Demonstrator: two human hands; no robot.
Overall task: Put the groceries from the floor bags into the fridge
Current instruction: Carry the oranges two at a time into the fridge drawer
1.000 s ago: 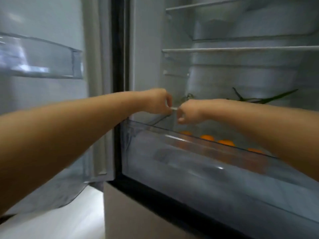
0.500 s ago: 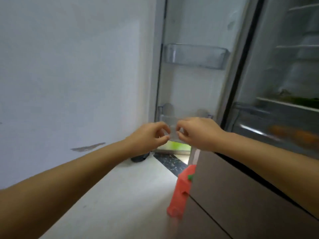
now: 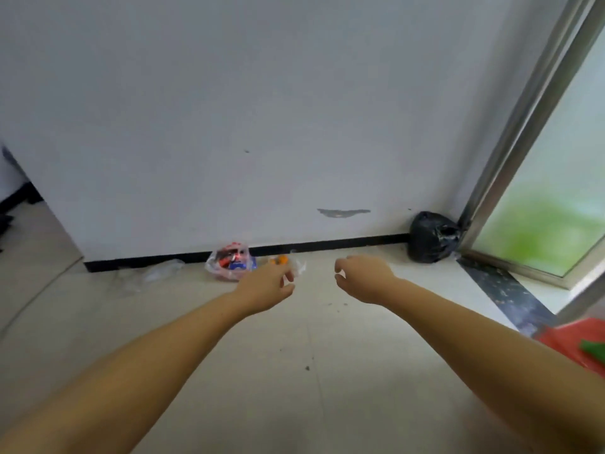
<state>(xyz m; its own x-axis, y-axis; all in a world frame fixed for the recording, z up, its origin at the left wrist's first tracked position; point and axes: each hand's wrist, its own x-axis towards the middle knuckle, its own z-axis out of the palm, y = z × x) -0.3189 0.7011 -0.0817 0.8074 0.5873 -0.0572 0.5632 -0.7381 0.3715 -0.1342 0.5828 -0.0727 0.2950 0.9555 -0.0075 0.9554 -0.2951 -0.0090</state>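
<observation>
Two bare arms reach out at mid-frame over a pale tiled floor (image 3: 327, 371). The left hand (image 3: 266, 285) and right hand (image 3: 363, 276) hang apart, fingers loosely curled, grasping nothing. Just beyond the left hand, against the white wall's (image 3: 262, 109) black skirting, lie a clear grocery bag (image 3: 229, 262) of red-and-blue packets and an orange item (image 3: 279, 259) in clear plastic. A black bag (image 3: 430, 237) sits in the corner at right; something red (image 3: 576, 342) shows at the lower right edge.
</observation>
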